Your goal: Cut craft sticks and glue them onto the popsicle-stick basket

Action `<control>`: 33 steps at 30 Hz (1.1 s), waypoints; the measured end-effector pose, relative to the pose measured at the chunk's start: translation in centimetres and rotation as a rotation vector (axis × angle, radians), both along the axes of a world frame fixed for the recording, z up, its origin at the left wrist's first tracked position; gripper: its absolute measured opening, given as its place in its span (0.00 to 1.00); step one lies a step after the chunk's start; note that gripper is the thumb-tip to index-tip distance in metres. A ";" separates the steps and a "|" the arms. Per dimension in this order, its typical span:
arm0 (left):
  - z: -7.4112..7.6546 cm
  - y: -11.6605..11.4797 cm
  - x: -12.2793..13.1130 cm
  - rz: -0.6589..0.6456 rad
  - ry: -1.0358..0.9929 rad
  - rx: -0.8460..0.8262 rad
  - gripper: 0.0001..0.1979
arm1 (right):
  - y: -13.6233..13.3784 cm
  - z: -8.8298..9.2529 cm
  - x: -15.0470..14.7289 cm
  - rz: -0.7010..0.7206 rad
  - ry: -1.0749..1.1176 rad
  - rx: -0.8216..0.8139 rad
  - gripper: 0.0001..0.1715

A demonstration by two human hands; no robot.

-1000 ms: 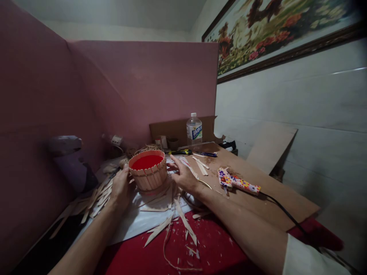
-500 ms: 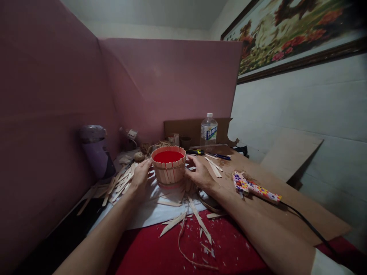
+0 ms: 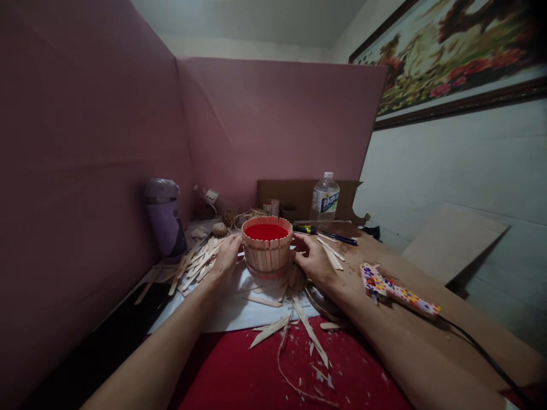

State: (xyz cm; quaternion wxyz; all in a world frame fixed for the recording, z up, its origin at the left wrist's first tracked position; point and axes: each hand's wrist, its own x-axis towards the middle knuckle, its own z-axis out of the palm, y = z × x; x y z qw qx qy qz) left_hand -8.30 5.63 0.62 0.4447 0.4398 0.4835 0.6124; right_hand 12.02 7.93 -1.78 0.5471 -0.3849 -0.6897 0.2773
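Note:
A small round bucket (image 3: pixel 265 257) faced with upright wooden craft sticks stands in the middle, bright red inside, with a scalloped stick rim and a band around its upper part. My left hand (image 3: pixel 228 257) is against its left side, fingers curved toward the wall. On the opposite side my right hand (image 3: pixel 317 263) rests with thumb and fingers at the wall. Between them the two hands hold the bucket upright over a white cloth (image 3: pixel 231 316). The fingertips behind it are partly hidden.
Loose craft sticks (image 3: pixel 200 263) pile up at left beside a purple bottle (image 3: pixel 164 219). A flower-patterned glue gun (image 3: pixel 399 293) with a cord lies at right on cardboard. Behind stand a clear bottle (image 3: pixel 325 199), a utility knife (image 3: pixel 304 229) and a pen (image 3: pixel 344 239). Stick scraps (image 3: pixel 311 333) litter the red cloth.
The whole scene has shifted to the right in view as my head turned slightly left. Both hands stay at the bucket's sides, and the bucket looks much the same.

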 end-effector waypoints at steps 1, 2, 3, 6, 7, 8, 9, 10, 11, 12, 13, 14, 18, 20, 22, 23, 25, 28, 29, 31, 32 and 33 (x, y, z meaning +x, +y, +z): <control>0.1 -0.2 0.0 -0.042 -0.002 -0.001 0.14 | -0.1 0.1 0.0 0.024 -0.002 -0.005 0.20; 0.2 -0.3 0.0 -0.078 -0.004 -0.008 0.15 | -0.2 0.3 0.0 0.050 0.006 -0.012 0.20; 0.2 -0.4 0.0 -0.097 -0.001 -0.019 0.16 | -0.3 0.3 0.0 0.072 0.022 -0.019 0.19; 0.4 -0.4 -0.2 -0.048 0.049 -0.015 0.18 | -0.3 0.5 0.0 0.130 0.084 -0.036 0.20; 0.4 -0.4 -0.3 -0.021 0.075 0.012 0.18 | -0.3 0.6 0.1 0.145 0.102 -0.039 0.20; 0.4 -0.3 -0.4 0.002 0.102 0.045 0.18 | -0.2 0.6 0.1 0.152 0.118 -0.040 0.21; 0.4 -0.2 -0.4 0.018 0.122 0.074 0.19 | -0.2 0.7 0.2 0.156 0.131 -0.042 0.21; 0.4 -0.2 -0.5 0.026 0.135 0.096 0.19 | -0.2 0.7 0.2 0.156 0.139 -0.044 0.22; 0.4 -0.1 -0.5 0.026 0.142 0.110 0.19 | -0.2 0.8 0.2 0.155 0.143 -0.045 0.22; 0.4 -0.1 -0.5 0.023 0.145 0.119 0.20 | -0.2 0.8 0.3 0.154 0.143 -0.048 0.22; 0.4 -0.1 -0.5 0.019 0.147 0.123 0.20 | -0.2 0.8 0.3 0.155 0.140 -0.050 0.22; 0.4 -0.1 -0.5 0.019 0.149 0.122 0.20 | -0.2 0.8 0.3 0.156 0.134 -0.051 0.21; 0.2 -0.1 -0.5 0.044 0.160 0.087 0.20 | -0.2 0.7 0.2 0.171 0.130 -0.032 0.22; 0.1 -0.1 -0.4 0.038 0.146 0.063 0.20 | -0.2 0.7 0.1 0.192 0.132 -0.038 0.23; 0.1 -0.2 -0.4 0.026 0.128 0.050 0.19 | -0.3 0.7 0.1 0.204 0.142 -0.048 0.23; 0.1 -0.2 -0.3 0.030 0.118 0.045 0.19 | -0.3 0.7 0.1 0.211 0.153 -0.052 0.23; 0.2 -0.3 -0.3 0.054 0.102 0.052 0.19 | -0.4 0.8 0.1 0.231 0.165 -0.050 0.22; 0.3 -0.2 -0.2 0.057 0.063 0.054 0.19 | -0.5 1.0 0.2 0.264 0.135 -0.044 0.22; 0.3 -0.2 -0.2 0.045 0.046 0.037 0.19 | -0.6 1.0 0.3 0.271 0.119 -0.046 0.21; 0.2 -0.1 -0.2 0.031 0.013 -0.003 0.20 | -0.7 1.2 0.3 0.279 0.097 -0.052 0.21; 0.2 0.0 -0.2 0.035 0.004 -0.013 0.20 | -0.7 1.2 0.3 0.283 0.092 -0.058 0.22; 0.2 0.1 -0.2 0.048 -0.001 -0.013 0.20 | -0.8 1.2 0.3 0.290 0.088 -0.067 0.22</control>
